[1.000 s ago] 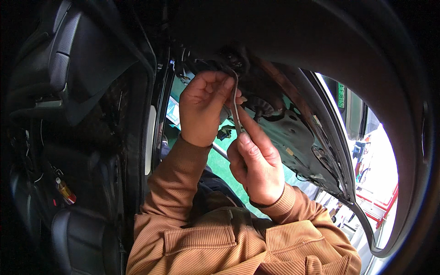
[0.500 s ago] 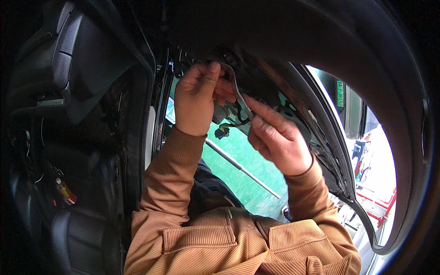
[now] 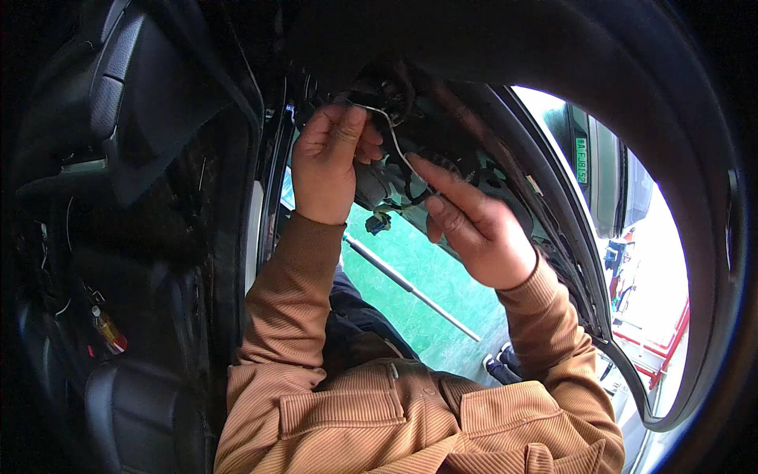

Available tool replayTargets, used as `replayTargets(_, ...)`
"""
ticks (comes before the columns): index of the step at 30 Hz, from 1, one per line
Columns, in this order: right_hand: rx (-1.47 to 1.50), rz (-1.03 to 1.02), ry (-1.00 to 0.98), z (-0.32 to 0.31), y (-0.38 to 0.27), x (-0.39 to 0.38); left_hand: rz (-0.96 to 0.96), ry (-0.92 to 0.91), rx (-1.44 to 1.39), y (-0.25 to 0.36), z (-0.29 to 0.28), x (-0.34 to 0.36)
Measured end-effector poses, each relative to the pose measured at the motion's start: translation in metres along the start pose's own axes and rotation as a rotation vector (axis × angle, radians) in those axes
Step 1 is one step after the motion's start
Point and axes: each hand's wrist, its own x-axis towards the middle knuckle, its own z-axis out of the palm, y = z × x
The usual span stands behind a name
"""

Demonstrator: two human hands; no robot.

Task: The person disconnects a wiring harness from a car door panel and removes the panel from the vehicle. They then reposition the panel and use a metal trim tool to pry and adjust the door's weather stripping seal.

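Note:
My left hand (image 3: 328, 162) is pinched on a thin, pale, bendable strip (image 3: 392, 128) at its upper part, just below a dark opening with wiring (image 3: 387, 99). My right hand (image 3: 482, 233) is lower and to the right, closed on the strip's lower part, with the index finger stretched along it. The strip bends over and runs down between both hands. Behind it are dark metal panelwork and cables, with a small connector (image 3: 377, 223) hanging below them.
Black seat (image 3: 142, 411) and trim fill the left, with a yellow-labelled bottle-like item (image 3: 109, 330). A silver rod (image 3: 410, 288) shows over green flooring (image 3: 434, 268). Right are a curved frame edge (image 3: 584, 237), a parked vehicle (image 3: 600, 158), a red rack (image 3: 655, 355). A shoe (image 3: 496, 365) shows low centre.
My left hand has moved up and left along with the strip. My right hand has shifted right and slightly up, exposing more of the rod and floor below.

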Motion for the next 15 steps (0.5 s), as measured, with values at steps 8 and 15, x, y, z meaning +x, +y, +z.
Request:
replayTargets(8, 0.497, 0.172, 0.194, 0.036, -0.013, -0.029, 0.197, 0.091, 0.001, 0.032, 0.014, 0.004)
replayTargets(15, 0.665, 0.15, 0.206, 0.055, -0.016, -0.016, 0.157, 0.153, 0.376, 0.045, 0.018, 0.017)
